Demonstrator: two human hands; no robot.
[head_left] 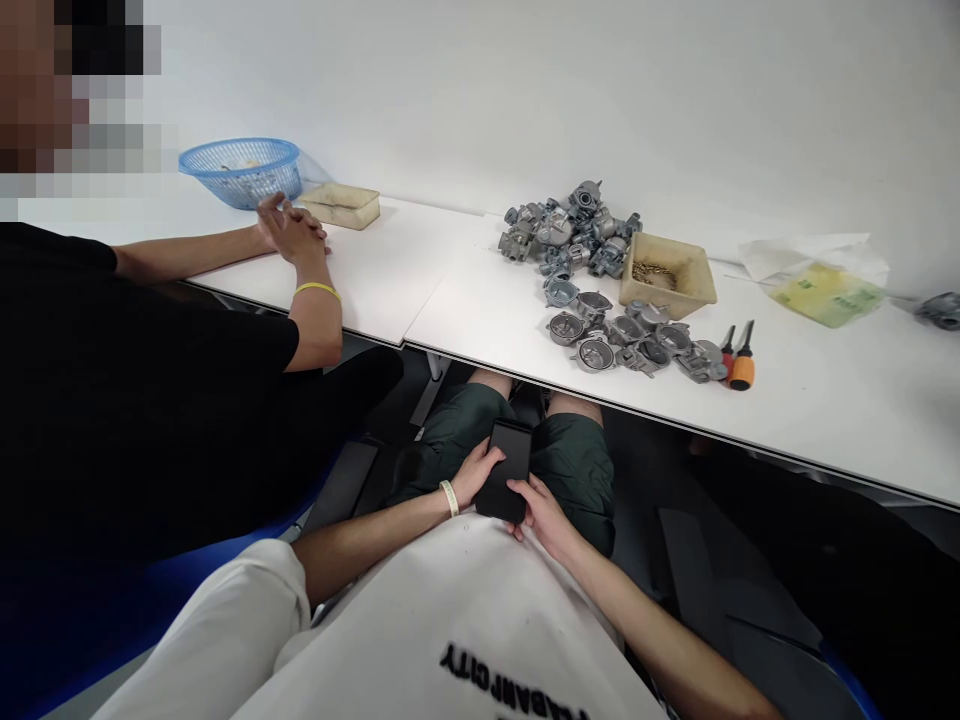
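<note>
Both my hands hold a black phone point(504, 468) over my lap, below the table edge. My left hand point(474, 474) grips its left side and has a pale band on the wrist. My right hand point(541, 511) wraps its lower right corner. On the white table point(465, 300) above lies a heap of grey metal castings point(570, 232), with several round grey castings point(634, 343) nearer me.
A tan tray point(667, 274) of small parts stands beside the castings, with two screwdrivers point(739, 358) to its right. A person in black sits at my left, hands point(289, 228) clasped on the table near a blue basket point(241, 170) and a shallow tan tray point(341, 204). A yellow-green packet point(825, 292) lies far right.
</note>
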